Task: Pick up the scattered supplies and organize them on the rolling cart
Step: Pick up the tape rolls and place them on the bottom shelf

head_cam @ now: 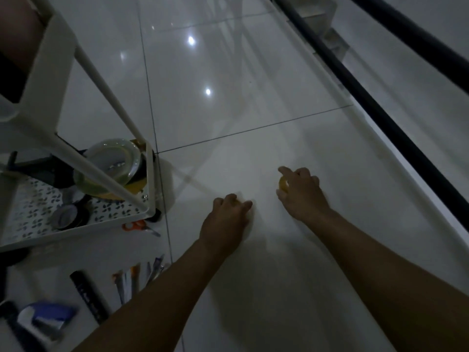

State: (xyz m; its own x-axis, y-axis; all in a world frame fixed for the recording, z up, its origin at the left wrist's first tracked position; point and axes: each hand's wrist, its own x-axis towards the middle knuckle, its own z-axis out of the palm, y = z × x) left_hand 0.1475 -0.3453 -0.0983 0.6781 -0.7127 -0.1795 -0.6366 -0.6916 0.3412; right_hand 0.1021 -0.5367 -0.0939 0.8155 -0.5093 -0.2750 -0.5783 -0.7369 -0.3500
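My right hand (300, 191) is low over the white floor, fingers curled around a small yellow roll of tape (283, 185). My left hand (228, 217) rests knuckles up on the floor to its left, fingers curled; what lies under it is hidden. The white rolling cart (149, 179) stands at the left. Its bottom tray holds a large clear tape roll (114, 163) and a dark tape roll (67, 215). On the floor near the cart lie orange-handled scissors (138, 226), several pens (137, 278), a black marker (88, 295) and a blue stapler (45, 318).
A black railing (380, 105) runs diagonally along the right side, with a white ledge beneath it. Glossy floor tiles stretch ahead with light reflections. A cart caster (156, 215) sits beside the scissors. A person's leg shows at the top left.
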